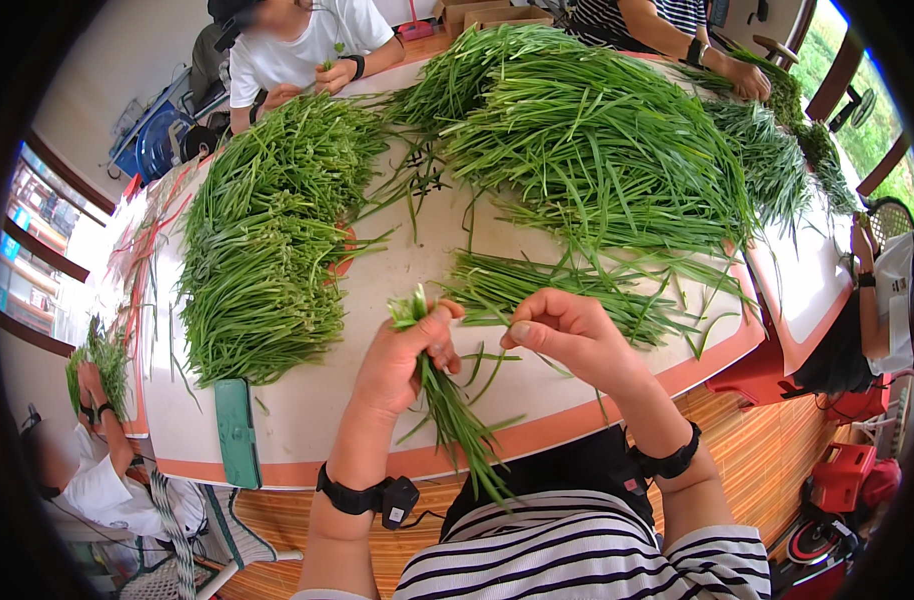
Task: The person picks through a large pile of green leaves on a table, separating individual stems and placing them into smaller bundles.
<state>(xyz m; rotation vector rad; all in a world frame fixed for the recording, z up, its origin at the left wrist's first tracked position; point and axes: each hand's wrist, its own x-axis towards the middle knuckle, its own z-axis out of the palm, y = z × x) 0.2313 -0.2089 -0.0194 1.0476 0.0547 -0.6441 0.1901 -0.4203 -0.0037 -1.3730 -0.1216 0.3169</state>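
Note:
My left hand (pixel 409 352) is closed around a small bunch of green garlic chives (pixel 449 405). Their pale cut ends stick up above my fingers, and the leaves hang down past the table edge toward my lap. To its right, my right hand (pixel 575 335) is pinched at thumb and forefinger, with a thin chive blade at the fingertips. Just beyond that hand lies a low pile of loose chives (pixel 567 290). A long, neatly laid heap of chives (pixel 267 250) covers the table on the left. A bigger loose mound of chives (pixel 607 140) fills the far right.
A green phone case (pixel 238 432) lies at the near left edge of the white table (pixel 417 262). Dark ties (pixel 419 170) are scattered mid-table. Across from me, one person (pixel 307 50) handles stems; others work at the far right, right and left. Red strips (pixel 157 240) hang at the left.

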